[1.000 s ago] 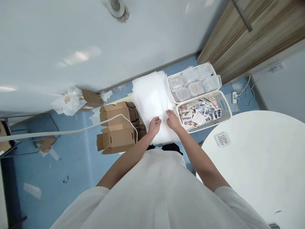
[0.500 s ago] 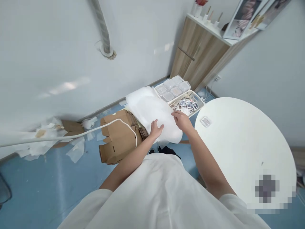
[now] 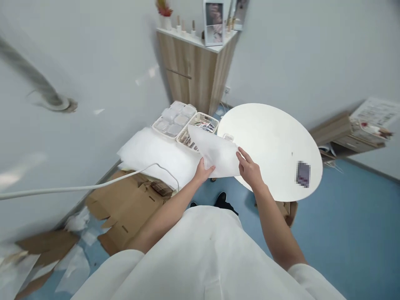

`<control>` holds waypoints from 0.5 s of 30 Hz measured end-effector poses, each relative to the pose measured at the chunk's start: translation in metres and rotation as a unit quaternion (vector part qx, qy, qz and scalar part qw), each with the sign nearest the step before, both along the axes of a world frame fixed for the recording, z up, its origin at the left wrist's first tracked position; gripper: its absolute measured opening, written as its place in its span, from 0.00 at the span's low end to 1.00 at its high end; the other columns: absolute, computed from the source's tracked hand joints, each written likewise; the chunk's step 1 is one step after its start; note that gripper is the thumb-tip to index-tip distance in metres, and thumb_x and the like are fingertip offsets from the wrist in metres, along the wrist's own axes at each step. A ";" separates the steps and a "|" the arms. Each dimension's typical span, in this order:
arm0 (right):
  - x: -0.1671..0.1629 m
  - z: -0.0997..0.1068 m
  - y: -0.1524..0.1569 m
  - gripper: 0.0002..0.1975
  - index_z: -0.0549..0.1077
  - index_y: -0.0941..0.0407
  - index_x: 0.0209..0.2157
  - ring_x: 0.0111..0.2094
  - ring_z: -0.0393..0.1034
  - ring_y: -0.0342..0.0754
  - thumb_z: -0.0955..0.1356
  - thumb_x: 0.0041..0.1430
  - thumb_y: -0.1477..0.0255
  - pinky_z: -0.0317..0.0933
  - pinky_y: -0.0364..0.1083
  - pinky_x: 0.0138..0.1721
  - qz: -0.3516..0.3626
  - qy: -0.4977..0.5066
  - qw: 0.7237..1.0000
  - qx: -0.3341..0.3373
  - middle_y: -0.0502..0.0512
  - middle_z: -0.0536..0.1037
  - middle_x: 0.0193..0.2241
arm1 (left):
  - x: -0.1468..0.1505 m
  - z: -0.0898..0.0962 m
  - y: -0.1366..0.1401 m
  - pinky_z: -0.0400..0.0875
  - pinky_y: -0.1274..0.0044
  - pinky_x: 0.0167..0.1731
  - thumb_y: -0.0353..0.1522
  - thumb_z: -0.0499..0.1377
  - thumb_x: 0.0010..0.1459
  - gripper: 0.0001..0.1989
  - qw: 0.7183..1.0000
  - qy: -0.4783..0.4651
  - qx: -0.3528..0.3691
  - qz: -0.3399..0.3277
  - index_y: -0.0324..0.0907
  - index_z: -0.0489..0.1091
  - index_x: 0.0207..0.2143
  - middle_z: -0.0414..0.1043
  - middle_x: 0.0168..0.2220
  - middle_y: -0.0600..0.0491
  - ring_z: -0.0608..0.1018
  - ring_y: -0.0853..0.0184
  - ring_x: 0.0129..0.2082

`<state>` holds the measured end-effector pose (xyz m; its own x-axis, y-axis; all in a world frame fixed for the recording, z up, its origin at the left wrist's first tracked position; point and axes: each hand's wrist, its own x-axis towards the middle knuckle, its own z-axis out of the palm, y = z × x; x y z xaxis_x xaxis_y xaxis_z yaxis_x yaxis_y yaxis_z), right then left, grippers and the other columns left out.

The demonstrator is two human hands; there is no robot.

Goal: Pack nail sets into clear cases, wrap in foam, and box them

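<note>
A thin, translucent white packing sheet (image 3: 218,154) is lifted between my hands, with one corner raised over the basket. My left hand (image 3: 203,171) grips its lower left edge, thumb lying along the near side. At the sheet's right edge, my right hand (image 3: 250,168) pinches it with the fingers; the thumb is mostly hidden. To the left lies a stack of similar white sheets (image 3: 150,150). Behind the lifted sheet stands a cream basket (image 3: 215,120) of small printed cards, partly covered from view. Beside it is a tray of clear plastic boxes (image 3: 170,114).
A round white table (image 3: 271,133) stands at the right, bearing a small clear case (image 3: 228,136) and a pixelated dark item (image 3: 303,174). Flattened cardboard boxes (image 3: 125,204) lie at the left, under a white cable (image 3: 93,189). A wooden cabinet (image 3: 196,71) fills the corner.
The view has swung right. My hands have taken hold of a white sheet and lifted it off the stack, carrying it right toward the round table.
</note>
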<state>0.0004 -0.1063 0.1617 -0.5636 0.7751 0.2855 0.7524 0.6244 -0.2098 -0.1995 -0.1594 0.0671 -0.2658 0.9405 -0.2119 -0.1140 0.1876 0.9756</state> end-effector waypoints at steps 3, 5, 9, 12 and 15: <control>0.038 -0.007 -0.004 0.25 0.59 0.53 0.56 0.33 0.72 0.47 0.53 0.57 0.79 0.62 0.44 0.20 -0.060 0.003 0.998 0.007 0.57 0.59 0.59 | 0.030 0.000 0.025 0.70 0.71 0.42 0.32 0.61 0.48 0.35 0.997 0.034 0.002 -0.063 0.40 0.52 0.57 0.70 0.46 0.45 0.74 0.63 0.42; 0.064 -0.012 -0.004 0.26 0.59 0.53 0.56 0.32 0.72 0.46 0.53 0.57 0.79 0.61 0.43 0.19 -0.101 0.013 0.995 0.008 0.58 0.59 0.59 | 0.052 0.001 0.043 0.71 0.72 0.38 0.30 0.60 0.48 0.36 0.993 0.061 -0.001 -0.103 0.41 0.49 0.59 0.71 0.44 0.46 0.75 0.65 0.37; 0.113 -0.018 0.007 0.25 0.61 0.53 0.55 0.32 0.72 0.47 0.54 0.56 0.79 0.62 0.43 0.20 -0.169 0.047 0.985 0.002 0.60 0.60 0.58 | 0.098 0.013 0.080 0.71 0.74 0.36 0.28 0.58 0.49 0.37 0.975 0.133 0.002 -0.180 0.44 0.46 0.60 0.70 0.44 0.48 0.74 0.71 0.27; 0.145 -0.021 0.022 0.24 0.64 0.52 0.53 0.35 0.72 0.48 0.55 0.56 0.78 0.63 0.44 0.22 -0.205 0.082 0.975 0.011 0.59 0.61 0.57 | 0.132 0.030 0.108 0.69 0.74 0.38 0.28 0.57 0.50 0.35 0.960 0.188 0.044 -0.204 0.45 0.49 0.60 0.70 0.44 0.49 0.73 0.72 0.26; 0.171 -0.028 0.035 0.22 0.66 0.51 0.50 0.41 0.71 0.49 0.55 0.57 0.77 0.66 0.45 0.26 -0.251 0.145 0.957 0.035 0.59 0.62 0.57 | 0.162 0.041 0.130 0.67 0.74 0.42 0.30 0.56 0.52 0.31 0.950 0.220 0.115 -0.188 0.45 0.52 0.59 0.68 0.48 0.47 0.73 0.68 0.32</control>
